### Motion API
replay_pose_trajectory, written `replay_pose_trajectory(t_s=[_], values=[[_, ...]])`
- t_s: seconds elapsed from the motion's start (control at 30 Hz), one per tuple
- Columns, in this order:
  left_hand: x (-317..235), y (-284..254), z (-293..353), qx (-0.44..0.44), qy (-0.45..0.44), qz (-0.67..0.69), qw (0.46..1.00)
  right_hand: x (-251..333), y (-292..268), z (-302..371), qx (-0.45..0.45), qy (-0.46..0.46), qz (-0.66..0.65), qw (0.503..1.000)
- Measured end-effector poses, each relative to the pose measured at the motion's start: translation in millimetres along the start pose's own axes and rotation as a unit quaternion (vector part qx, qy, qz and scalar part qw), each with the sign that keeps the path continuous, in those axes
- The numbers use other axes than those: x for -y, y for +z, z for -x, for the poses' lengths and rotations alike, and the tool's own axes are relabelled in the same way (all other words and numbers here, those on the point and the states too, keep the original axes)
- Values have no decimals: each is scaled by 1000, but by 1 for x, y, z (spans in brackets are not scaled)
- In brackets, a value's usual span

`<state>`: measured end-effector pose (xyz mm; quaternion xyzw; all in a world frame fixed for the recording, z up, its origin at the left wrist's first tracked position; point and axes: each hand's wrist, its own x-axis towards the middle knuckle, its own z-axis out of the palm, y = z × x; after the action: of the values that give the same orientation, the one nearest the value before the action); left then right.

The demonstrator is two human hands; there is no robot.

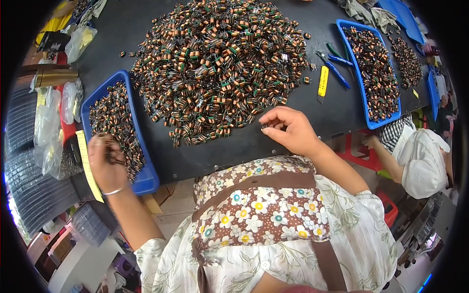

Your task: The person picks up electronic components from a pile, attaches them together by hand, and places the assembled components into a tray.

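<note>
A big heap of small copper-wound coil parts [220,58] covers the middle of a black table [322,115]. My right hand [288,129] rests at the heap's near edge, fingers pinched on one small dark coil part. My left hand [105,161] reaches into a blue tray [146,178] on the left, which is full of the same coil parts, with the fingers curled down among them. Whether that hand grips any of them is hidden.
Another blue tray [364,107] of coil parts lies at the right, with blue-handled cutters [337,68] and a yellow tool [323,80] beside it. More blue trays sit further right. Plastic bags [53,122] and black ribbed trays [29,185] crowd the left. A seated person [415,156] is at the right.
</note>
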<state>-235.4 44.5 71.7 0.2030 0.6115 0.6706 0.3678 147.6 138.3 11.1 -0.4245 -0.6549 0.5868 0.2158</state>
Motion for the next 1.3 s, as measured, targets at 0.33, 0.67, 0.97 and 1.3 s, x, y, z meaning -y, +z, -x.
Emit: replay_pose_trajectory(t_s=[0.33,0.67,0.97,1.3], values=[[17,61,26,99,100,-210,967,11,-20,-1,11,32,-92,995],[98,158,111,352,-386,20,852,25,-30,2,-113,-153,181,965],[106,166,123,372,-375,-10,849,-1,-58,7,-210,-81,298,928],[113,196,117,335,-350,11,874,15,-41,21,18,-22,25,999]])
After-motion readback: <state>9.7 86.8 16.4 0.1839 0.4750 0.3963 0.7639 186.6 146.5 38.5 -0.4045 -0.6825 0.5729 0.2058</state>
